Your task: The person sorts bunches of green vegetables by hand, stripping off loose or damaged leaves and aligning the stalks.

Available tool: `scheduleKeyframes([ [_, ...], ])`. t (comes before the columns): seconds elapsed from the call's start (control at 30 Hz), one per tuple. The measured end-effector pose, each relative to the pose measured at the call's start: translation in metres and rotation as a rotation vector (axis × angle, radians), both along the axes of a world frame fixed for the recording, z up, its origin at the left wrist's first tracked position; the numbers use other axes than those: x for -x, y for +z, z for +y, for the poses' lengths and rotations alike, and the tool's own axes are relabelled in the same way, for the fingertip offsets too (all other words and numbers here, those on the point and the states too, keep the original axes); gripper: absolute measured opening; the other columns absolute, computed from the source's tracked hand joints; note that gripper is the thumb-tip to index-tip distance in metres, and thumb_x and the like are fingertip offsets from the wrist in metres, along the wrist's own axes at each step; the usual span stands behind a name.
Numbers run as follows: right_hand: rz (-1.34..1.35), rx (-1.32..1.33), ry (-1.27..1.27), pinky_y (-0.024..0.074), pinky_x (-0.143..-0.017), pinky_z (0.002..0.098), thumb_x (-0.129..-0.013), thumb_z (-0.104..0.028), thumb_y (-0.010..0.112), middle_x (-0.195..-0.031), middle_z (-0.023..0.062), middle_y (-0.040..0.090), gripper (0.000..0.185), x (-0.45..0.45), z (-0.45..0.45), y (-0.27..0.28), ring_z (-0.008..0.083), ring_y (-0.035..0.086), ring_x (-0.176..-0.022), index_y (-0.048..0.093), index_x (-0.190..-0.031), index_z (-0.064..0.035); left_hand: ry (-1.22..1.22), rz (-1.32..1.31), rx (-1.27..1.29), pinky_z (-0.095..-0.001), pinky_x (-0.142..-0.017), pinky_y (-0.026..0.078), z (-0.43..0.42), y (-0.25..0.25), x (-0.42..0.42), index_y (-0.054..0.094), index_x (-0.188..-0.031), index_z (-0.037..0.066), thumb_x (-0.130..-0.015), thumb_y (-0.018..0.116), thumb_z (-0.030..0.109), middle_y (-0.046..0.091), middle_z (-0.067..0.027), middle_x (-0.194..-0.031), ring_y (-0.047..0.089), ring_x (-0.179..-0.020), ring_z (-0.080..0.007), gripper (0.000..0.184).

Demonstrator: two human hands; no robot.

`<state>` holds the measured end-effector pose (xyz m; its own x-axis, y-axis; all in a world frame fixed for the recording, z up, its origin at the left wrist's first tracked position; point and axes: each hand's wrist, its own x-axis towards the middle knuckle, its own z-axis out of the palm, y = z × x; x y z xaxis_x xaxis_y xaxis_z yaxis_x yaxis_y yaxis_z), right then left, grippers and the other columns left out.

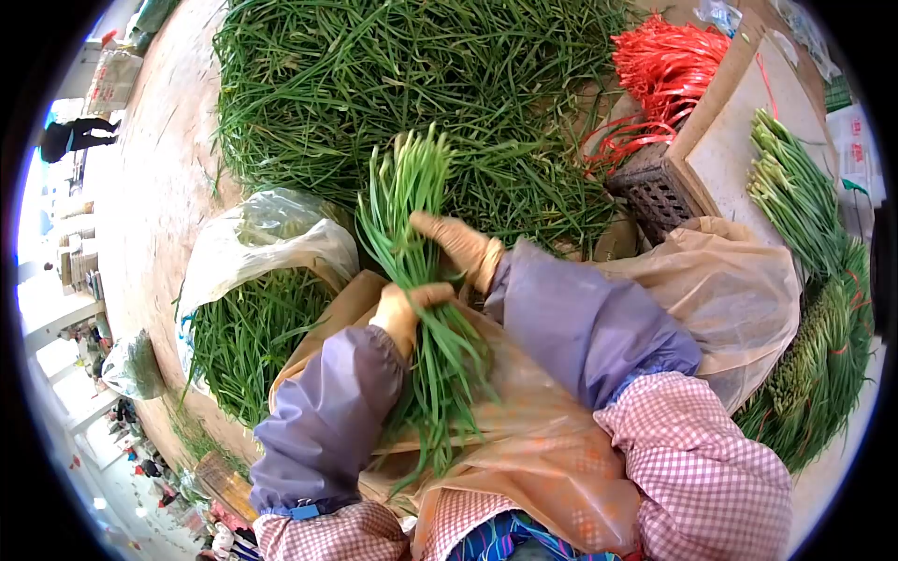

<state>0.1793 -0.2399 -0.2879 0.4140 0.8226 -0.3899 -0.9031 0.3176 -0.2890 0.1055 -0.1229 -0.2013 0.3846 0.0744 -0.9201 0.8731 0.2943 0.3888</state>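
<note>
A bunch of green garlic chives [416,187] is held upright in front of me, its pale tips pointing away and its loose leaves hanging down over my apron [552,449]. My left hand [402,313], in a tan glove, is closed around the lower part of the bunch. Higher up on the right side, my gloved right hand [460,248] grips the stems with its thumb across the front; its other fingers are mostly hidden. Behind the bunch spreads a large heap of loose chives [374,75].
A plastic bag [210,243] of greens stands at the left. Red ties [659,70] lie at the upper right beside a board [762,112] on a dark crate [659,196]. One bunch [795,192] rests on the board, with tied bunches [818,374] below. A person [79,137] is far left.
</note>
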Motion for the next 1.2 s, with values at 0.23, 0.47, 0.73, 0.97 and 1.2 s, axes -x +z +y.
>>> scheduleKeyframes([
  [0.23,-0.946,1.298,-0.263,0.0347,-0.110,0.0441,-0.088,-0.067,0.052,-0.140,0.0253,0.048,0.086,-0.132,-0.103,-0.112,0.0384,0.043,-0.133,0.040,-0.142,-0.0014,0.568,-0.253,-0.753,-0.0381,-0.078,0.047,0.028,-0.176,-0.040,0.062,-0.115,-0.008,-0.076,0.073,0.006,0.068,-0.0191,-0.106,0.063,-0.084,-0.0269,0.043],
  [0.47,-1.109,1.771,0.424,0.0025,-0.116,0.0612,-0.090,-0.075,0.025,-0.158,0.0255,0.011,0.090,-0.165,-0.094,-0.143,0.0438,0.007,-0.147,0.008,-0.156,-0.0169,0.662,-0.125,-0.602,-0.0355,-0.086,0.049,0.029,-0.304,0.004,0.058,-0.127,0.000,-0.087,0.064,0.008,0.063,-0.0119,-0.124,0.062,-0.101,-0.0231,0.041],
  [0.73,-0.826,1.042,0.078,0.0308,-0.108,0.0507,-0.089,-0.067,0.048,-0.142,0.0251,0.042,0.083,-0.017,0.025,-0.177,0.0410,0.038,-0.133,0.037,-0.145,-0.0075,0.708,-0.182,-0.254,-0.0357,-0.078,0.051,-0.008,-0.205,-0.082,0.062,-0.117,-0.005,-0.090,0.062,0.011,0.064,-0.0131,-0.113,0.063,-0.096,-0.0244,0.032],
  [0.97,-0.044,0.343,-0.376,0.0474,-0.094,0.0345,-0.088,-0.017,0.072,-0.127,0.0091,0.059,0.054,-0.043,0.055,-0.098,0.0209,0.057,-0.113,0.048,-0.134,-0.0008,0.639,-0.531,-0.326,-0.0338,-0.078,0.048,-0.016,-0.068,-0.119,0.063,-0.108,-0.004,-0.078,0.070,0.000,0.067,-0.0122,-0.103,0.063,-0.087,-0.0223,0.031],
  [1.2,-0.210,-0.218,-0.410,0.0565,-0.077,0.0381,-0.087,-0.008,0.062,-0.103,0.0134,0.066,0.033,-0.131,0.086,0.091,0.0257,0.066,-0.089,0.058,-0.118,0.0020,0.422,-0.608,-0.389,-0.0369,-0.074,0.053,0.045,0.134,-0.144,0.061,-0.116,-0.001,-0.078,0.078,0.008,0.067,-0.0125,-0.104,0.064,-0.087,-0.0236,0.042],
])
